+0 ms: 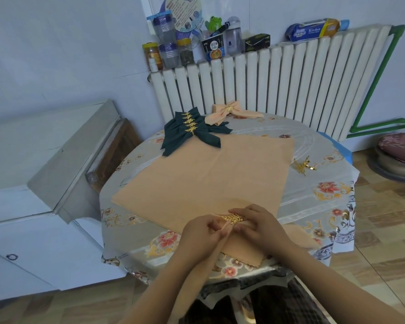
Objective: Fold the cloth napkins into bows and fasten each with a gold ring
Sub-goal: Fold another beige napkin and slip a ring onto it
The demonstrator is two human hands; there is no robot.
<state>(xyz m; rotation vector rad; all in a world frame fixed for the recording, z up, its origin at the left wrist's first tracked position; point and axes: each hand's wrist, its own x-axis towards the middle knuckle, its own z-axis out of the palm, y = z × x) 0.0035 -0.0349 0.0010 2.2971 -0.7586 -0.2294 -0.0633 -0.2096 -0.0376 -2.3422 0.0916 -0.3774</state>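
Observation:
At the near edge of the table, my left hand (202,232) and my right hand (258,224) grip a folded peach napkin (241,247) on either side of a gold leaf ring (233,218) that sits around it. One end of this napkin hangs down over the table edge between my forearms. A flat stack of peach napkins (204,178) lies spread out in the middle. At the far side rest several dark green bows (187,132) with gold rings and a peach bow (229,111). Loose gold rings (303,165) lie to the right.
The round table wears a floral cloth (323,195). A white radiator (278,85) stands behind it, its top crowded with jars, bottles and boxes. A white cabinet (45,195) is close on the left. Stacked stools with a cushion (398,157) sit on the floor at right.

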